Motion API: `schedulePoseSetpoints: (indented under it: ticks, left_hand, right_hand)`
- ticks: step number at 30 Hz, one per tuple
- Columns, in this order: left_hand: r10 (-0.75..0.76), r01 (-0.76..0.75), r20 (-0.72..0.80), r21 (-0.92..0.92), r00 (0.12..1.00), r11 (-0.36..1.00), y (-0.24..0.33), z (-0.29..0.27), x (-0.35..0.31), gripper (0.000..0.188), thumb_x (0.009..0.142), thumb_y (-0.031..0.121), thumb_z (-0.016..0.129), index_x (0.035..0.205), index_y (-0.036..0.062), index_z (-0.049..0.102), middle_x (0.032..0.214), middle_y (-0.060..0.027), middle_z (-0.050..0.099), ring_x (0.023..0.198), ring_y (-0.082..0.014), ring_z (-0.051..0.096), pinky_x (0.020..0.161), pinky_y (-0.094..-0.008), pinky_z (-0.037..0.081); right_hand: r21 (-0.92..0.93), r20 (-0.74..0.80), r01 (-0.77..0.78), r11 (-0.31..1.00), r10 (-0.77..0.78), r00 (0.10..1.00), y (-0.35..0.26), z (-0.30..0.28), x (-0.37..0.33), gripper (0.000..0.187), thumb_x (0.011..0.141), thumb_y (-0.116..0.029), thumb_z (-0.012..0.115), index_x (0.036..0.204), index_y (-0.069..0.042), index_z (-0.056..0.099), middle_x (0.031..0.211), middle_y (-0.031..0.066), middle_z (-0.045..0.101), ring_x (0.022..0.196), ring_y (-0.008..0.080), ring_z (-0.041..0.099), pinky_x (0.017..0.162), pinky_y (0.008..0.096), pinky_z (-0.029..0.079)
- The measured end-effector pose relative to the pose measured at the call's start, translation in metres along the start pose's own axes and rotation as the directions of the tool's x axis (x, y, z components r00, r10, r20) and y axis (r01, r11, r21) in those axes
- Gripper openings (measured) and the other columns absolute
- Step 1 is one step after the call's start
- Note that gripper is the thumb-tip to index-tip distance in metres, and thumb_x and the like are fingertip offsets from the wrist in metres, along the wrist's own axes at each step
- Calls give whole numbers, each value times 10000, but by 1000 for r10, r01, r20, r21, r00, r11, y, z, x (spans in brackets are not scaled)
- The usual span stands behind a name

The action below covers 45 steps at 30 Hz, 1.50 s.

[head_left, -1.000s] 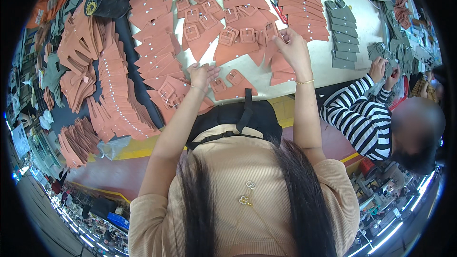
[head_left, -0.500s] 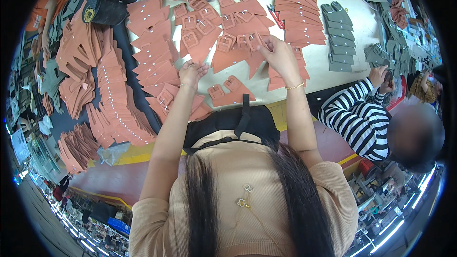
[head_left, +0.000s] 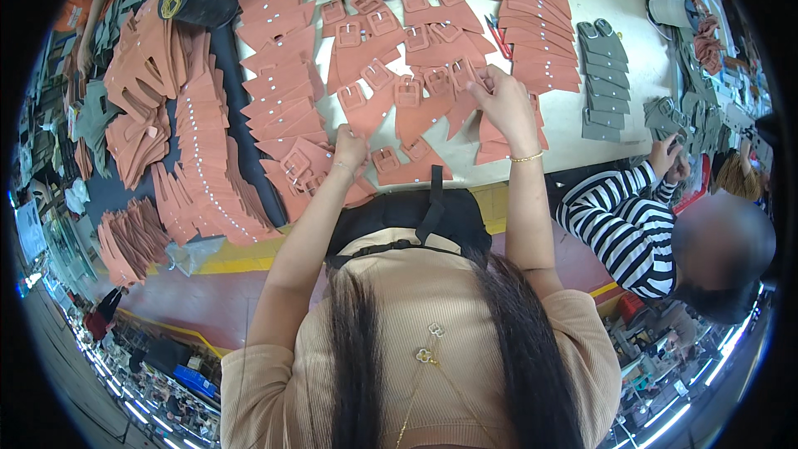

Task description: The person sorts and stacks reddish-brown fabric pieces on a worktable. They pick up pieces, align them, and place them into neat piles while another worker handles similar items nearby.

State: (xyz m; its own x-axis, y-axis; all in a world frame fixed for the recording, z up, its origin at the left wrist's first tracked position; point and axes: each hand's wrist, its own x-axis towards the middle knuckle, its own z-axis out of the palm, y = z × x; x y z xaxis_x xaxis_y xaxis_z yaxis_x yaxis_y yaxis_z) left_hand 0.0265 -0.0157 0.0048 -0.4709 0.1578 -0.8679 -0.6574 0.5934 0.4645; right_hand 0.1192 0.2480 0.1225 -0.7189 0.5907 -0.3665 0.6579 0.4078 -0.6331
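Note:
Coral-coloured flat pieces with covered square buckles lie in rows on the pale table in front of me. My left hand [head_left: 351, 148] is closed at the lower tip of one two-buckle piece [head_left: 366, 110], its fingertips partly hidden. Farther right, my right hand [head_left: 504, 101] pinches a coral buckle [head_left: 463, 75] between thumb and fingers. Just left of that buckle, a similar buckled piece [head_left: 420, 119] lies flat. Nearer my body, another coral piece [head_left: 409, 170] with two buckles rests by the table edge.
Overlapping coral pieces form columns at left [head_left: 285, 87] and right [head_left: 540, 29]. Red-handled scissors [head_left: 500, 37] lie beside the right column. Dark green buckled pieces [head_left: 604, 83] are farther right. A person in a striped sleeve [head_left: 611, 212] works there. Black containers [head_left: 199, 0] stand at far left.
My left hand has gone from loosely open to closed, and the two-buckle piece beside it has slid nearer to me. My right hand stays at its buckle, and the neighbouring pieces have shifted slightly.

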Motion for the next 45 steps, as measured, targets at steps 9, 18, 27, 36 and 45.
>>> schedulePoseSetpoints:
  ticks: [9, 18, 27, 36, 45]
  left_hand:
    - [-75, 89, -48, 504, 996, 859, 16, -8, -7, 485, 840, -8, 442, 1278, -45, 236, 740, -141, 578, 466, -203, 568, 361, -308, 430]
    - [-50, 86, -91, 448, 995, 890, 26, -2, -25, 591, 816, -39, 407, 1353, -48, 161, 811, -230, 626, 490, -251, 623, 371, -320, 466]
    - [-66, 103, -96, 456, 993, 884, 15, -8, -14, 509, 842, -3, 433, 1303, -37, 220, 843, -234, 624, 503, -256, 639, 385, -326, 512]
    - [-100, 100, -18, 336, 995, 937, 9, -11, -9, 531, 882, 13, 438, 1296, 2, 106, 790, -211, 570, 518, -282, 638, 388, -354, 536]
    - [-99, 102, -29, 385, 995, 917, 9, -11, -6, 512, 895, 82, 476, 1257, -18, 128, 804, -222, 577, 546, -311, 647, 413, -376, 555]
  right_hand:
    - [-22, 5, 4, 1000, -3, 1000, 2, 5, 0, 270, 803, -224, 663, 946, 2, 625, 814, 185, 668, 786, 328, 658, 712, 386, 500]
    - [126, 69, 36, 991, -45, 997, -11, 7, -2, 285, 804, -225, 674, 971, 3, 627, 797, 160, 670, 724, 257, 659, 676, 344, 497]
    - [472, 237, 37, 881, -167, 957, -34, 67, 18, 310, 837, -262, 655, 1021, -14, 625, 825, 98, 677, 760, 195, 645, 695, 318, 487]
    - [-50, -15, 86, 995, -87, 996, 44, 65, 26, 272, 802, -160, 664, 1009, 6, 607, 960, 144, 654, 862, 249, 647, 762, 347, 510]
    - [-375, -118, 71, 924, -124, 985, 49, 94, 6, 415, 728, -155, 725, 1089, -81, 535, 1056, 133, 541, 966, 345, 560, 823, 429, 464]
